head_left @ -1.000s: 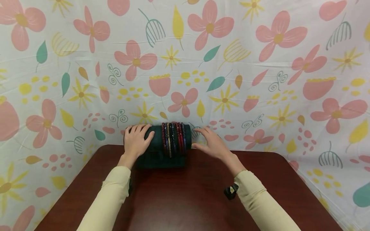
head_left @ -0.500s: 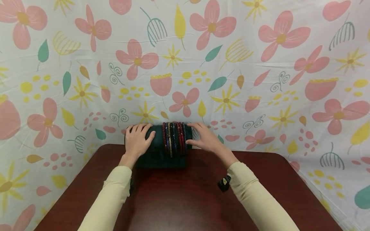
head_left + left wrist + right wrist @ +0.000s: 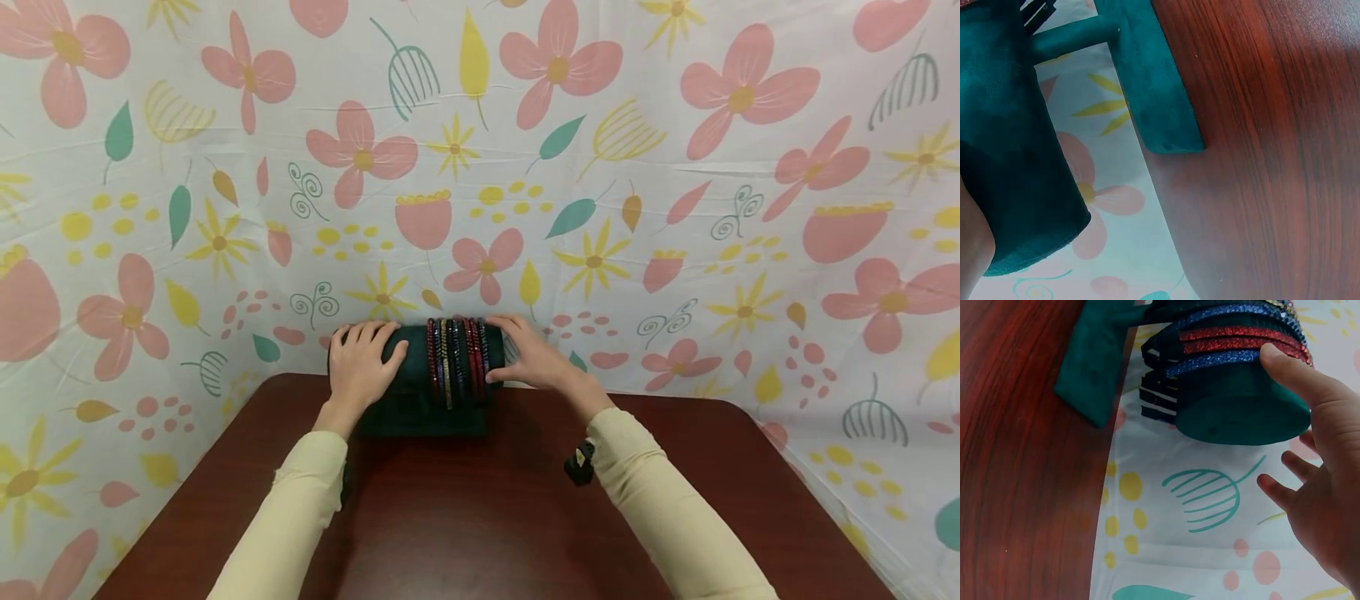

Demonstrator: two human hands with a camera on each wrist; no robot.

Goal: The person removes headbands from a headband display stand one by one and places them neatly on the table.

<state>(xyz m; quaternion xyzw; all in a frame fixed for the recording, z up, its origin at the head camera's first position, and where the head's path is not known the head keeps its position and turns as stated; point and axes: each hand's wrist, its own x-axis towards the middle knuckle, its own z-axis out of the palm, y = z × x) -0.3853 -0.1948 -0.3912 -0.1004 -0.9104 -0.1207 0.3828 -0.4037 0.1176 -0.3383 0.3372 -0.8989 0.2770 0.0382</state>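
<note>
A dark green velvet headband stand (image 3: 416,358) stands at the table's back edge, a padded roll on a flat base. Several glittery headbands (image 3: 453,362) in red, blue, gold and black circle its right half, their black ends sticking out below. My left hand (image 3: 363,367) grips the roll's bare left end, fingers over the top; the left wrist view shows just part of it. At the opposite end my right hand (image 3: 536,358) holds the outermost blue headband (image 3: 1210,362), thumb on its near side. The right index finger is hidden behind the roll in the right wrist view; other fingers are spread free.
The dark red-brown wooden table (image 3: 450,517) extends toward me from the stand. Behind it hangs a white cloth (image 3: 480,167) printed with pink, yellow and green flowers and leaves. A small black wrist camera (image 3: 579,463) sits below the right cuff.
My right hand has moved left from beside the roll onto the outermost headband. My left hand keeps its place on the stand. The head view has shifted slightly.
</note>
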